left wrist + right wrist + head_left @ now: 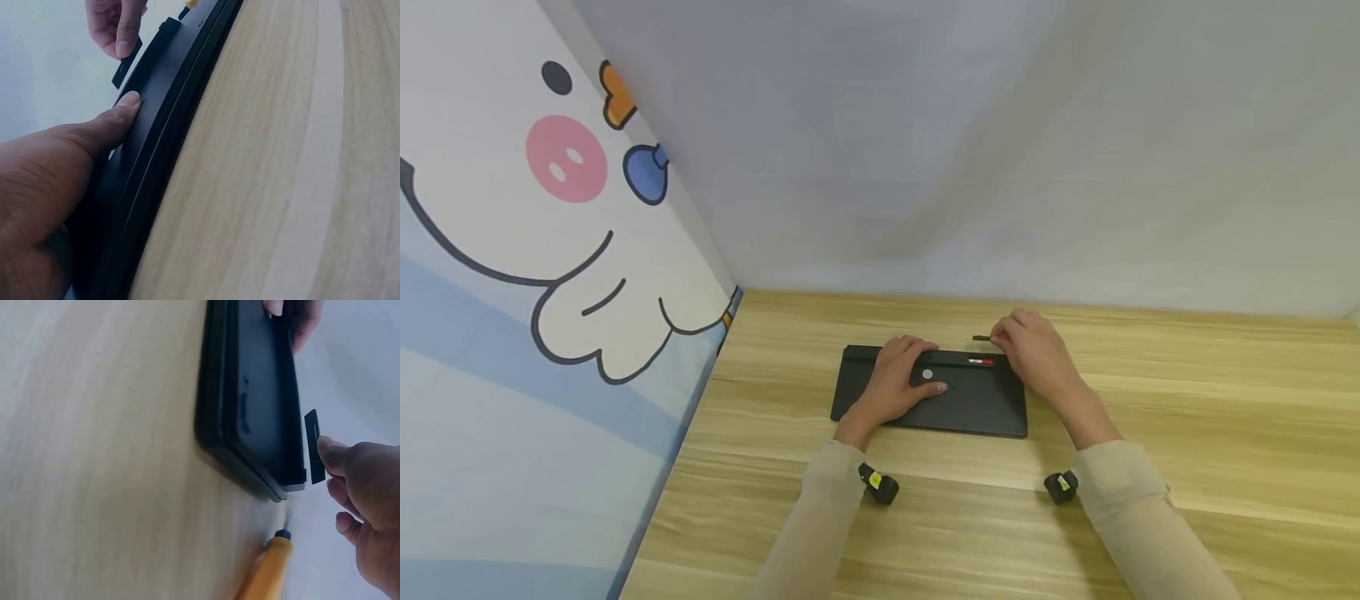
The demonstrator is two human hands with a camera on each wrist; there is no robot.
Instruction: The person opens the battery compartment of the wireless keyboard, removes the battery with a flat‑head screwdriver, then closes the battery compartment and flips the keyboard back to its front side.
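A black keyboard lies face down on the wooden table, its underside up. Near its far edge an uncovered slot shows a red-and-white battery. My left hand holds the keyboard's left-middle part, thumb flat on the underside and fingers over the far edge. Between thumb and fingers, my right hand pinches a small flat black battery cover. That cover is in the air just beyond the far edge, apart from the keyboard. A round pale sticker sits beside the left thumb.
In the right wrist view a screwdriver with an orange handle lies by the keyboard's end. Behind the table rises a pale curtain-like wall; a cartoon-printed panel borders the left. Black wrist cameras hang at both sleeves.
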